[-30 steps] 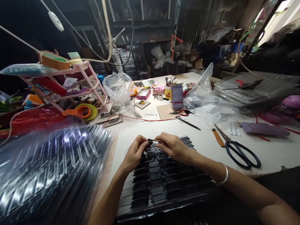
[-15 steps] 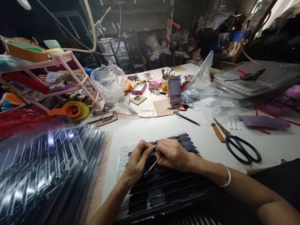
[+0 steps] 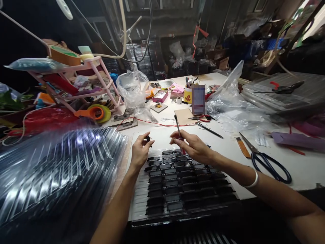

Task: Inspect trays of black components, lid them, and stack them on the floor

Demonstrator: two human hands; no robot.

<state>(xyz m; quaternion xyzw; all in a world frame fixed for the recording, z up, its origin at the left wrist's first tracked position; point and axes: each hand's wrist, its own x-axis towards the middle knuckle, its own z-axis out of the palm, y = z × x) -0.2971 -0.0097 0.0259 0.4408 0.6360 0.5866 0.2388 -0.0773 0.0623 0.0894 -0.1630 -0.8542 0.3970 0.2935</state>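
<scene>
Small black part [image 3: 148,138] pinched by left hand [image 3: 138,153], at eleven o'clock of tray [image 3: 139,200]. Likely light, hard, easily snapped; best held by sides. Thin stick [image 3: 177,124] clasped by right hand [image 3: 195,145], at twelve o'clock.

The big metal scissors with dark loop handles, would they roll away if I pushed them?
Probably not: the scissors lie flat on the white table, so they'd likely slide or swivel. They look stiff, with metal blades, and maybe heavier toward the handles.
</scene>
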